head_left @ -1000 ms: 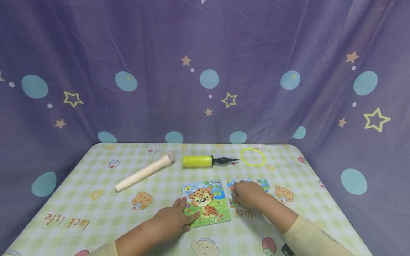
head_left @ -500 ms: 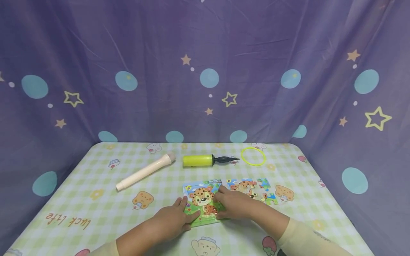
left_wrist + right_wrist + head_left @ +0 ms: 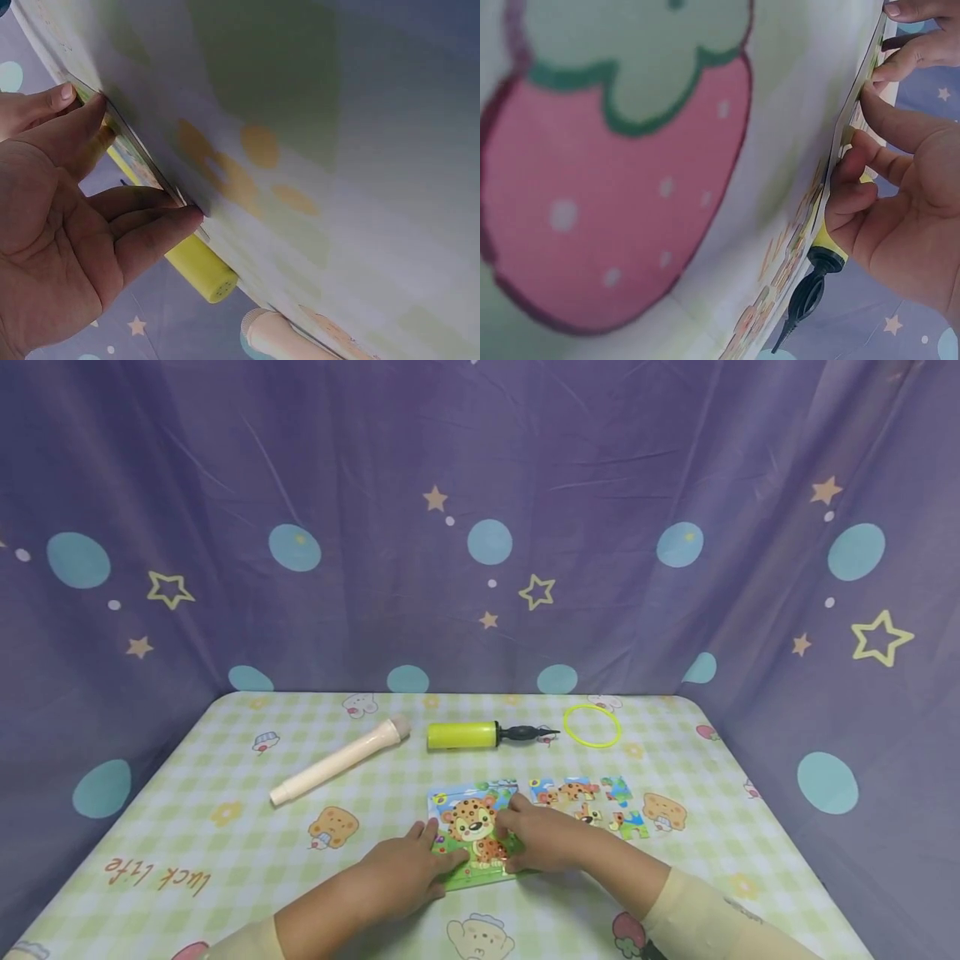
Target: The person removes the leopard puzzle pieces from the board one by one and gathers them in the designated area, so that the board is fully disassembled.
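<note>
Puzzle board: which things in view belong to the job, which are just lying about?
In use:
puzzle board, both hands on it
left hand, fingers flat on the board's left edge
right hand, on the board's right side
loose puzzle pieces, right of the board

Lying about:
yellow pump
cream tube
yellow ring

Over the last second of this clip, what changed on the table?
The right hand left the loose puzzle pieces and moved left onto the leopard puzzle board, its fingers now on the board's right part. The pieces lie uncovered. The left hand stayed on the board's left edge. The pump, ring and cream tube did not move.
</note>
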### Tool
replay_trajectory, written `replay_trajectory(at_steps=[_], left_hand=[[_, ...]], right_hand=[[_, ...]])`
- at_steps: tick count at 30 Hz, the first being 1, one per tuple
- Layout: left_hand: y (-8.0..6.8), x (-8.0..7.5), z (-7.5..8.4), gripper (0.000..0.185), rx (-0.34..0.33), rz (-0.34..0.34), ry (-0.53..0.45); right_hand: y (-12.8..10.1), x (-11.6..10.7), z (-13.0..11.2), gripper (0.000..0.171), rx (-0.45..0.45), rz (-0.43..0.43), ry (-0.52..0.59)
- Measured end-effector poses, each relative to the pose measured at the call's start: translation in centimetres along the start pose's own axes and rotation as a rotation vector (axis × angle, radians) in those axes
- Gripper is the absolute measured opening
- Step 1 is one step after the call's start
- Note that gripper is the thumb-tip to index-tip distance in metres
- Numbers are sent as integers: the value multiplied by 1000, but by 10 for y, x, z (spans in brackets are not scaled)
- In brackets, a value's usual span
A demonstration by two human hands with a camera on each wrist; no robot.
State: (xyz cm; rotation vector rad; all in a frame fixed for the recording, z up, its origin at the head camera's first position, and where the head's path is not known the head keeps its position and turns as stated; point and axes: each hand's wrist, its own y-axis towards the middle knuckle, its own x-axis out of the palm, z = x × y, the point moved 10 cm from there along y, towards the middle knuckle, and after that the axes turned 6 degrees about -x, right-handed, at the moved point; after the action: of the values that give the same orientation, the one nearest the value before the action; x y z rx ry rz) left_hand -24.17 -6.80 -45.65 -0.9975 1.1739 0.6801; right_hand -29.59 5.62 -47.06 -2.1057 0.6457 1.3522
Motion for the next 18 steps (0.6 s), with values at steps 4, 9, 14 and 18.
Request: replay_trajectory(at_steps=[4,9,14,18], left_hand=[[1,0,0,52,-5,-3,19],[3,1,0,53,-23,-24,38],[2,0,1,53,-32,-30,46],[1,-1,2,52,-30,-25,42]], right_hand=[[-2,0,0,31,4,4,7],[-4,-1,-1,31,-3,20,15],[-4,1,-3,31,-42,43,72],[-6,0,-7,31,-70,52,84]])
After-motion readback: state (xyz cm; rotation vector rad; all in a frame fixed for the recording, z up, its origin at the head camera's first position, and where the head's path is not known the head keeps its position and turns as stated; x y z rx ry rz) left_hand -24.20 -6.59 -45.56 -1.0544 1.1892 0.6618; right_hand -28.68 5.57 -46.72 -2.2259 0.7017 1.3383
